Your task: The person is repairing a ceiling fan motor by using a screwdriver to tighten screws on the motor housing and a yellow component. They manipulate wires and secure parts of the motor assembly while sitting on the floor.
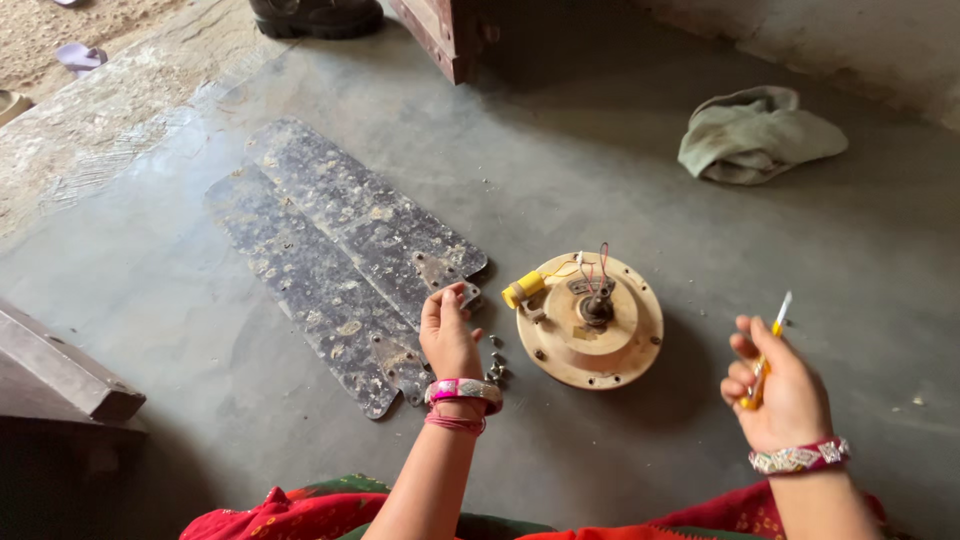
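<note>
My left hand (447, 335) rests fingertips-down on the metal bracket end of the nearer fan blade (310, 290), touching it rather than gripping; the fingers are loosely curled and hold nothing that I can see. My right hand (785, 395) is closed around a small yellow-handled screwdriver (765, 362), tip pointing up and away. Between my hands sits the round cream-coloured fan motor housing (592, 322), with wires and a yellow capacitor (524, 289) on its left edge. A little heap of loose screws (496, 362) lies on the concrete floor (620, 180) just right of my left wrist. I judge this a dismantling stage, blades already off; next calls for steadying the part. No containers here. A crumpled cloth (755, 133) lies far right.
</note>
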